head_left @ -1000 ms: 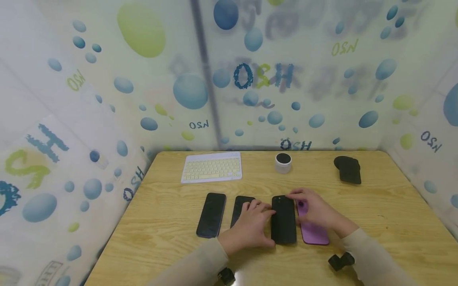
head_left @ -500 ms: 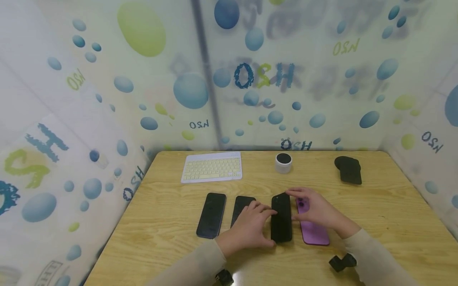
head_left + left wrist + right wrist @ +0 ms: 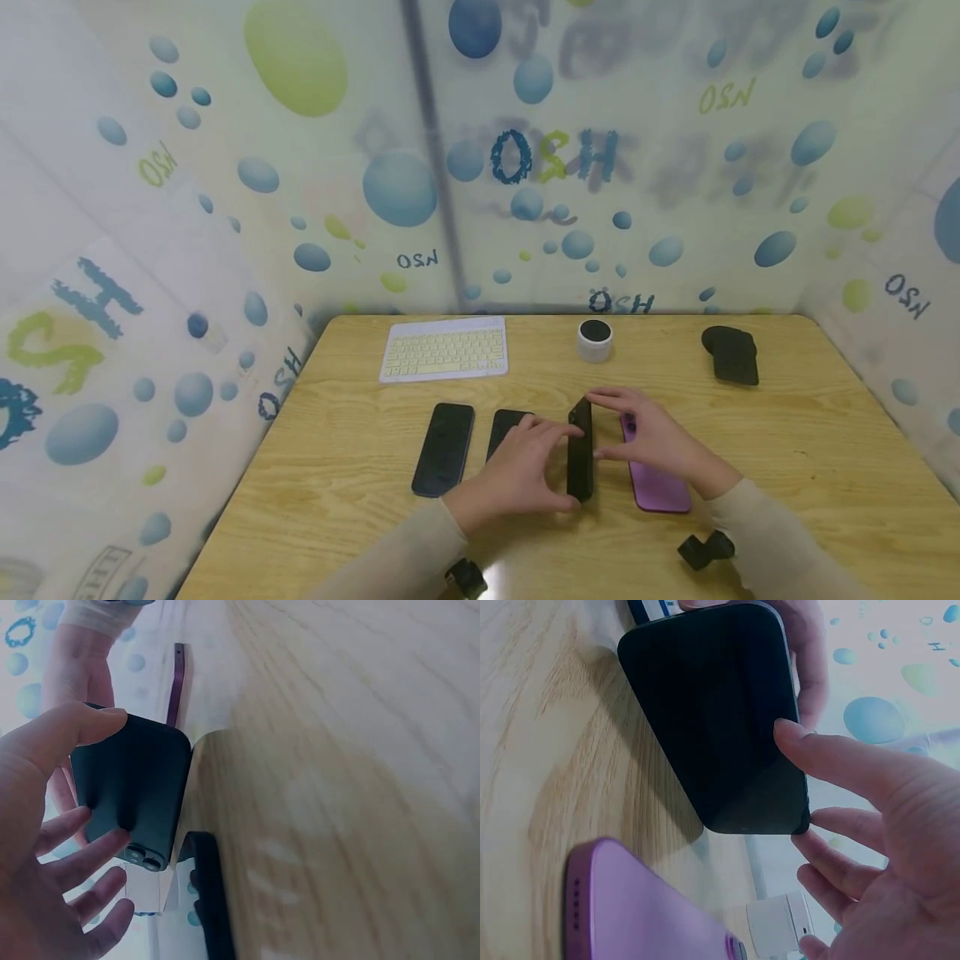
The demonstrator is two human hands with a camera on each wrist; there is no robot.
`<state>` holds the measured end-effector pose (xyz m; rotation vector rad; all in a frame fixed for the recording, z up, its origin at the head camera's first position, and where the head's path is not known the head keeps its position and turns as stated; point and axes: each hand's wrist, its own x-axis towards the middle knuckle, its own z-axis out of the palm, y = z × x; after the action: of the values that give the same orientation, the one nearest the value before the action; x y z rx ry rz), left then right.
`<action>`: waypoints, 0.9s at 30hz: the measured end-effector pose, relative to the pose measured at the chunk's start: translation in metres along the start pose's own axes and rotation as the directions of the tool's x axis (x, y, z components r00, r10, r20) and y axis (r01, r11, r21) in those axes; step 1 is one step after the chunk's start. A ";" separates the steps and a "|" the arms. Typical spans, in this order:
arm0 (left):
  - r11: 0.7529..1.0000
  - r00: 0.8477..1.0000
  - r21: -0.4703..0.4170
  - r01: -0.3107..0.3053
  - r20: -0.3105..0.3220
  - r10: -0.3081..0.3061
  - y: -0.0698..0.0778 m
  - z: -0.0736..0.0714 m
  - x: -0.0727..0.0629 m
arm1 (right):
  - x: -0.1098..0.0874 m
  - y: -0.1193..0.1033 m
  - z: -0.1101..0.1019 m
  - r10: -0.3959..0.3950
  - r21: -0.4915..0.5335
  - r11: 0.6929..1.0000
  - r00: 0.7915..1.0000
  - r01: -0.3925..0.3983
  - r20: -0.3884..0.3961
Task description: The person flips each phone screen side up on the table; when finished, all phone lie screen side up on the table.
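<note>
A black smartphone [image 3: 580,454] stands tipped up on its long edge on the table, between both hands. Its back, with the camera lenses, faces the left hand; its dark screen [image 3: 712,720] faces the right. The left hand [image 3: 513,479] holds it with the thumb at the near end and fingertips against the back. With thumb on the screen side and fingers at the far top corner, the right hand [image 3: 652,442] grips it. A purple phone [image 3: 663,492] lies partly under the right hand. Another dark phone [image 3: 504,429] is half hidden behind the left hand.
Farther left lies one more dark phone [image 3: 442,450]. Along the back of the wooden table [image 3: 810,533] are a white keyboard [image 3: 446,350], a small white cylinder with a black top [image 3: 595,350] and a flat black object [image 3: 733,358]. Patterned curtains enclose the table.
The black smartphone has turned from lying flat, back up, to standing on its left long edge. The right hand has moved left with it; the left hand has barely moved.
</note>
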<state>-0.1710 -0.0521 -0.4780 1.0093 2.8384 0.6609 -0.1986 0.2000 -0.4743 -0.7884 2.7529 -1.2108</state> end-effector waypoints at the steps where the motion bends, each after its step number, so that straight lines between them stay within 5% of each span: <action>1: 1.000 1.000 -0.009 -0.002 -0.001 0.002 0.000 -0.001 0.000 | 0.001 -0.001 0.001 0.000 -0.001 1.000 1.000 0.000 -0.002; 15: 0.997 0.994 -0.011 -0.081 -0.069 0.080 -0.012 -0.017 -0.014 | 0.014 -0.008 0.020 -0.108 -0.013 0.994 0.990 0.107 -0.089; 27: 0.996 0.992 -0.030 -0.086 -0.093 0.083 -0.019 -0.022 -0.023 | 0.023 -0.003 0.027 -0.066 0.036 0.997 0.997 0.068 -0.043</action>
<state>-0.1686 -0.0875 -0.4684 1.1284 2.8646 0.7800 -0.2108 0.1695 -0.4876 -0.8686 2.7492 -1.3011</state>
